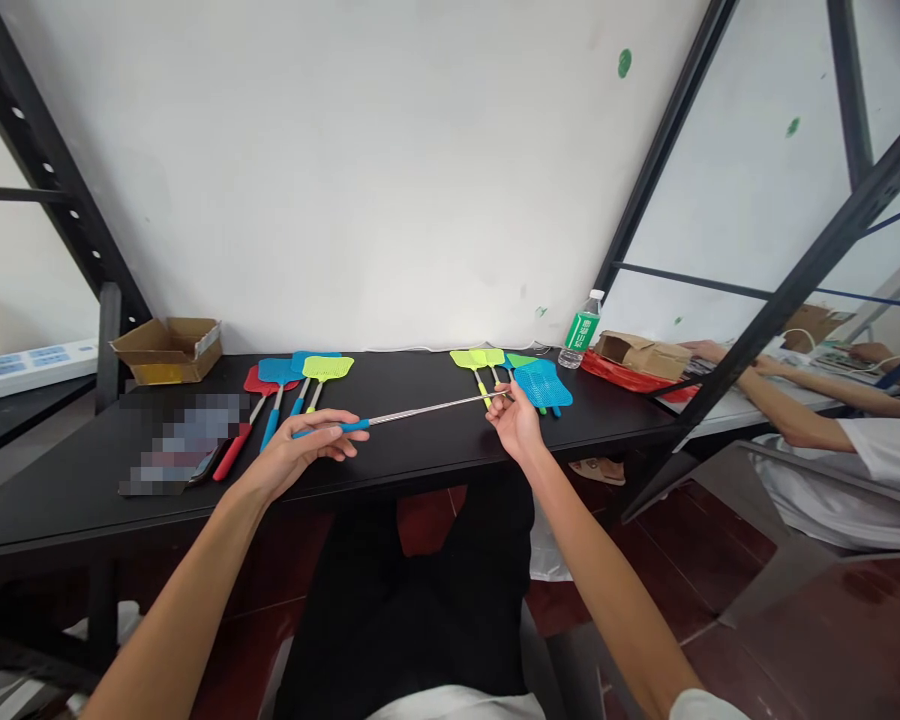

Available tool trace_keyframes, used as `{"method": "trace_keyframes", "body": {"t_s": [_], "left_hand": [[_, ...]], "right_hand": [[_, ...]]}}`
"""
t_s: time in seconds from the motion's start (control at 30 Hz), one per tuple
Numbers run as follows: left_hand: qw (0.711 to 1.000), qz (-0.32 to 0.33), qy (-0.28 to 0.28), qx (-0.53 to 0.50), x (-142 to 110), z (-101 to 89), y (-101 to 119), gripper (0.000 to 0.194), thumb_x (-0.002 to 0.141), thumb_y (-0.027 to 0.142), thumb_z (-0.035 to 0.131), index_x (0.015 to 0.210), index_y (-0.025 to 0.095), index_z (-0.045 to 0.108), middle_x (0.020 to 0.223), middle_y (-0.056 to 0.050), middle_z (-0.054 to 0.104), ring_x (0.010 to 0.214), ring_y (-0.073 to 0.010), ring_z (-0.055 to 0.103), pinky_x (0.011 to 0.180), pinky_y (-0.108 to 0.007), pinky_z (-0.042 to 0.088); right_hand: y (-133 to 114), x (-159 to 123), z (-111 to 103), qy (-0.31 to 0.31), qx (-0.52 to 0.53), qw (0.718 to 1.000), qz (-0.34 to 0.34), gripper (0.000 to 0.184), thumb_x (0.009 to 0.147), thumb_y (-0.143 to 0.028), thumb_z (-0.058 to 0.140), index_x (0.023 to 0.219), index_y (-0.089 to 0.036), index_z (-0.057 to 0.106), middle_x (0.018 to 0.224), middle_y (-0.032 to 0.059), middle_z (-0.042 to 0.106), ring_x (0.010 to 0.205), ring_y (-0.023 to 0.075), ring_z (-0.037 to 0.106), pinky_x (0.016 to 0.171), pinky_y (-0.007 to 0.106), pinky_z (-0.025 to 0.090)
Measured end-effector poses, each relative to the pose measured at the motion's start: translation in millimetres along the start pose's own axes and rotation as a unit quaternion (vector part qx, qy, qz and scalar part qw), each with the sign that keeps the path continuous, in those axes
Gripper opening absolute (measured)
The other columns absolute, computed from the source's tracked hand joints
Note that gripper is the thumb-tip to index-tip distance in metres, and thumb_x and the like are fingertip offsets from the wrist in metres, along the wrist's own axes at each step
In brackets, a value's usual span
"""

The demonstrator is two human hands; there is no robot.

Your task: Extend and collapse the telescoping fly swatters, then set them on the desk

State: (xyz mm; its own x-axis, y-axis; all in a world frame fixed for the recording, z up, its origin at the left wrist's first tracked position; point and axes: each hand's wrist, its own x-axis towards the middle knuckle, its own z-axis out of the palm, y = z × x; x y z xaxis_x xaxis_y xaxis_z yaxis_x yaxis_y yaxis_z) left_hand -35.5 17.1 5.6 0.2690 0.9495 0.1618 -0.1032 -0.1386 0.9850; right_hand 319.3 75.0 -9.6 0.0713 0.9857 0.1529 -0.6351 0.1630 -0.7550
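Note:
A blue fly swatter (541,385) with a telescopic metal rod is stretched out across the black table (60,500). My left hand (300,452) grips its blue handle at the left end. My right hand (514,420) pinches the rod just below the blue mesh head. A pile of swatters with red, blue and yellow-green heads (300,372) lies left of centre. Another group with yellow-green heads (480,358) lies by the blue head.
An open cardboard box (169,348) stands at the back left. A green-labelled water bottle (583,330) and a brown carton on a red tray (641,362) sit at the right. Another person's arms (787,400) rest on the neighbouring table. Black rack posts frame both sides.

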Motion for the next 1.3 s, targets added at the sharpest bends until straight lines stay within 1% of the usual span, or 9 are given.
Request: {"method": "trace_keyframes", "body": {"t_s": [0.3, 0.47, 0.6, 0.8, 0.9, 0.97, 1.07, 1.17, 1.3], "left_hand": [[1.0, -0.002, 0.026, 0.013, 0.8, 2.8, -0.8, 0.037, 0.077, 0.041, 0.079, 0.107, 0.019, 0.077, 0.091, -0.013, 0.077, 0.073, -0.0206, 0.069, 0.069, -0.031, 0.056], [0.999, 0.0, 0.041, 0.034, 1.4, 5.4, -0.5, 0.034, 0.079, 0.046, 0.076, 0.095, 0.016, 0.079, 0.084, -0.014, 0.076, 0.071, -0.0218, 0.069, 0.067, -0.033, 0.055], [0.998, -0.002, 0.059, 0.006, 1.4, 3.7, -1.1, 0.031, 0.077, 0.042, 0.078, 0.092, 0.015, 0.079, 0.079, -0.012, 0.076, 0.068, -0.0194, 0.067, 0.065, -0.031, 0.054], [0.988, 0.008, 0.121, -0.101, 3.4, -3.5, -4.4, 0.031, 0.068, 0.033, 0.085, 0.089, 0.013, 0.079, 0.071, -0.01, 0.074, 0.06, -0.0149, 0.063, 0.059, -0.027, 0.051], [0.985, 0.007, 0.122, -0.122, 4.2, -3.9, -5.4, 0.032, 0.067, 0.033, 0.086, 0.088, 0.011, 0.078, 0.068, -0.01, 0.073, 0.058, -0.0142, 0.063, 0.058, -0.025, 0.05], [0.985, 0.012, 0.116, -0.125, 3.2, -2.5, -5.3, 0.032, 0.067, 0.034, 0.085, 0.087, 0.01, 0.077, 0.068, -0.01, 0.073, 0.058, -0.0143, 0.063, 0.059, -0.025, 0.05], [0.987, 0.026, 0.106, -0.117, -1.1, 0.2, -3.7, 0.03, 0.069, 0.034, 0.084, 0.086, 0.01, 0.076, 0.068, -0.01, 0.073, 0.06, -0.0149, 0.064, 0.06, -0.025, 0.049], [0.996, 0.019, 0.067, -0.064, -6.8, 0.4, -1.8, 0.029, 0.07, 0.032, 0.083, 0.088, 0.011, 0.076, 0.072, -0.009, 0.074, 0.061, -0.0143, 0.063, 0.063, -0.026, 0.049], [0.999, 0.023, -0.008, 0.045, -11.2, -0.5, 0.7, 0.029, 0.074, 0.033, 0.079, 0.094, 0.012, 0.077, 0.077, -0.008, 0.073, 0.058, -0.0102, 0.054, 0.059, -0.024, 0.043]], "right_hand": [[1.1, -0.8, 1.1, 0.009, 0.007, 1.0, -0.006, 0.026, 0.092, -0.04, 0.061, 0.077, -0.019, 0.065, 0.056, -0.0022, 0.048, 0.052, 0.012, 0.045, 0.052, 0.025, 0.041], [0.6, -0.4, 1.6, 0.017, 0.014, 1.0, 0.001, 0.026, 0.089, -0.042, 0.064, 0.077, -0.019, 0.066, 0.056, -0.0025, 0.049, 0.051, 0.0117, 0.046, 0.051, 0.025, 0.042], [-6.5, 2.3, -1.1, 0.022, -0.003, 1.0, 0.008, 0.023, 0.084, -0.041, 0.071, 0.082, -0.018, 0.067, 0.058, -0.0024, 0.053, 0.051, 0.0113, 0.049, 0.048, 0.024, 0.043], [-53.8, 9.5, -20.2, 0.091, 0.007, 0.995, -0.038, 0.02, 0.078, -0.037, 0.073, 0.088, -0.022, 0.066, 0.076, 0.0003, 0.07, 0.058, 0.0142, 0.061, 0.047, 0.025, 0.048], [-86.0, 8.8, -35.7, 0.092, -0.031, 0.987, -0.128, 0.023, 0.075, -0.031, 0.075, 0.097, -0.023, 0.069, 0.095, -0.0006, 0.076, 0.081, 0.0159, 0.07, 0.066, 0.026, 0.058], [-103.3, 4.3, -44.6, 0.087, -0.094, 0.98, -0.15, 0.027, 0.07, -0.027, 0.078, 0.096, -0.023, 0.072, 0.096, -0.0009, 0.077, 0.085, 0.0166, 0.072, 0.071, 0.024, 0.06], [-118.2, -6.6, -54.4, 0.055, -0.198, 0.976, -0.076, 0.035, 0.066, -0.026, 0.082, 0.099, -0.022, 0.074, 0.097, 0.0036, 0.078, 0.082, 0.0228, 0.074, 0.07, 0.031, 0.063], [-123.0, -16.6, -63.4, 0.063, -0.244, 0.968, 0.005, 0.027, 0.063, -0.026, 0.085, 0.088, -0.02, 0.077, 0.094, 0.0107, 0.079, 0.076, 0.0287, 0.075, 0.066, 0.036, 0.064], [-126.6, -23.9, -75.3, 0.056, -0.246, 0.967, 0.031, 0.028, 0.06, -0.027, 0.086, 0.087, -0.023, 0.077, 0.1, 0.0137, 0.078, 0.084, 0.0353, 0.075, 0.07, 0.042, 0.065]]}}
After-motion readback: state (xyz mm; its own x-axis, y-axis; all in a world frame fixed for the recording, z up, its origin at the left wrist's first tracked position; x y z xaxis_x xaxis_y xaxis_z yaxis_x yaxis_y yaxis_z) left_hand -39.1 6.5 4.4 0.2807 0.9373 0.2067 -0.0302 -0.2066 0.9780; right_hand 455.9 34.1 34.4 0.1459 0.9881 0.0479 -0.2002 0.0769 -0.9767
